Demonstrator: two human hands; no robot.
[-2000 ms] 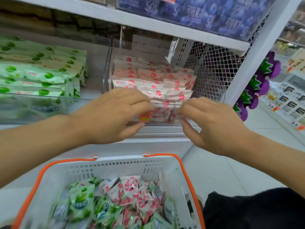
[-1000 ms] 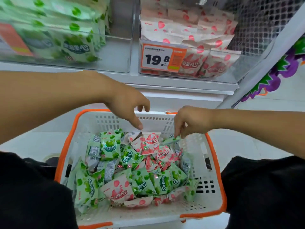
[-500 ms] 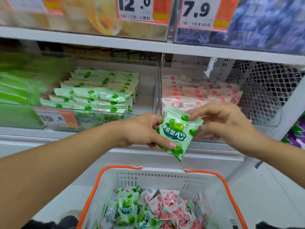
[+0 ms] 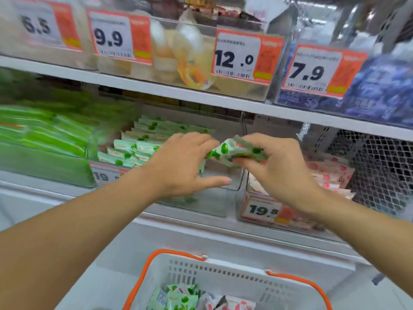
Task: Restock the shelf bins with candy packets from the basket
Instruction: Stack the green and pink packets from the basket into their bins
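Observation:
Both hands hold one green apple candy packet [image 4: 232, 152] over the clear bin [image 4: 214, 204] of green packets. My right hand [image 4: 274, 168] pinches its right end between thumb and fingers. My left hand [image 4: 185, 166] touches its left end with the fingertips, thumb stretched out below. Rows of green packets [image 4: 143, 146] lie in that bin behind my left hand. The bin of pink strawberry packets [image 4: 328, 173] stands just to the right. The white basket with orange rim [image 4: 223, 276] sits below, with green and pink packets in it.
A shelf board [image 4: 201, 99] runs above the bins, carrying clear bins with price tags 9.9, 12.0 and 7.9. A bin of darker green packs [image 4: 44, 148] stands at the left. A white mesh side panel [image 4: 375, 166] closes the shelf at the right.
Both hands went down to the basket, came up with a green packet, and have moved it up and left over the green-packet bin. The view has tilted upward.

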